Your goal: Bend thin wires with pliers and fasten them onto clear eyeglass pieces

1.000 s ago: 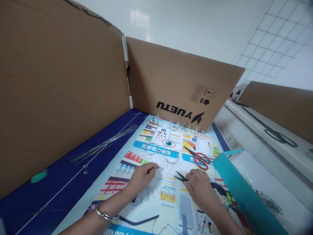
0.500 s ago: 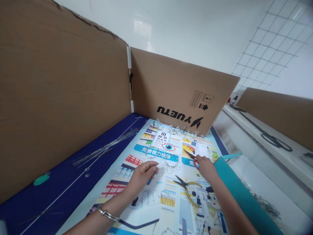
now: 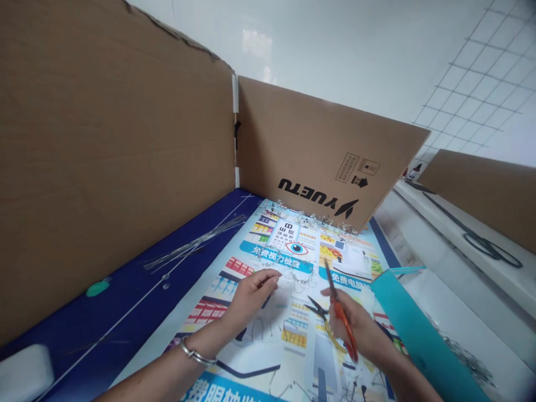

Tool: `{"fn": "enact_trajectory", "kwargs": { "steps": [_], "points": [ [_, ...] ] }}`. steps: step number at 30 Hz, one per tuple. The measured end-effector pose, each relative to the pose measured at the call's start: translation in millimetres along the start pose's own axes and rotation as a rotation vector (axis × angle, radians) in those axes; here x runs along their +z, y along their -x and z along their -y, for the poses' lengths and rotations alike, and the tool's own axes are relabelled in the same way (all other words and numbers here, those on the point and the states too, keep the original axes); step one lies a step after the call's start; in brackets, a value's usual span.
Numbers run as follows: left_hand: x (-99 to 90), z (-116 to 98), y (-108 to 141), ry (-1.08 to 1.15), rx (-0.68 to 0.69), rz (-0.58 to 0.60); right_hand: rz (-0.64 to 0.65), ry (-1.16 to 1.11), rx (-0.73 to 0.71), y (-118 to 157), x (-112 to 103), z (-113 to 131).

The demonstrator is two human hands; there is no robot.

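The right hand [image 3: 354,326] covers the middle of the orange-handled scissors [image 3: 340,312] and part of the yellow-handled pliers [image 3: 317,312]. Whatever the left hand [image 3: 251,296] pinches is too small to tell, as are the clear beaded pieces [image 3: 312,220] along the cardboard sheet [image 3: 310,151]. A blurred white object [image 3: 23,374] is cut off at the lower-left corner.

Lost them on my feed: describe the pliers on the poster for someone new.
From the printed poster, go to the right hand. The pliers lie just under it: black jaws, yellow handles, unlike the red-handled scissors that hand holds.
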State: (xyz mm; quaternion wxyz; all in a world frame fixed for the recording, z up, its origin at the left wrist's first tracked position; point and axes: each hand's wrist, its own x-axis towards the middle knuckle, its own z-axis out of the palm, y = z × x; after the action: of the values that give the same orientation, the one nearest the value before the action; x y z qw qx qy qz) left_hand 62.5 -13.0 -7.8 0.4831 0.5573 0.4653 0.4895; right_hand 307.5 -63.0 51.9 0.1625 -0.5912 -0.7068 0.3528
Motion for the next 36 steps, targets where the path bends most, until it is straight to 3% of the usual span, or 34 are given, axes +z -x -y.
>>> {"fn": "enact_trajectory", "kwargs": {
  "steps": [3,5,10,17,36],
  "points": [
    [-1.8,-13.4,4.1,-0.042,0.061,0.005,0.245,-0.228,0.031,27.8,9.7,39.1],
    [-2.1,-22.1,8.2,-0.078,0.113,0.004,0.354,-0.227,0.049,39.7,13.0,57.4],
    [-0.8,-36.2,18.5,-0.22,0.277,0.016,0.443,-0.246,0.075,45.4,19.4,78.6],
    [2.8,-36.7,20.7,-0.296,0.41,0.081,0.388,-0.326,0.046,39.0,37.3,62.6],
    [5.0,-29.4,20.4,-0.423,0.325,0.263,0.337,-0.372,0.146,45.5,56.7,35.8]
  ]
}}
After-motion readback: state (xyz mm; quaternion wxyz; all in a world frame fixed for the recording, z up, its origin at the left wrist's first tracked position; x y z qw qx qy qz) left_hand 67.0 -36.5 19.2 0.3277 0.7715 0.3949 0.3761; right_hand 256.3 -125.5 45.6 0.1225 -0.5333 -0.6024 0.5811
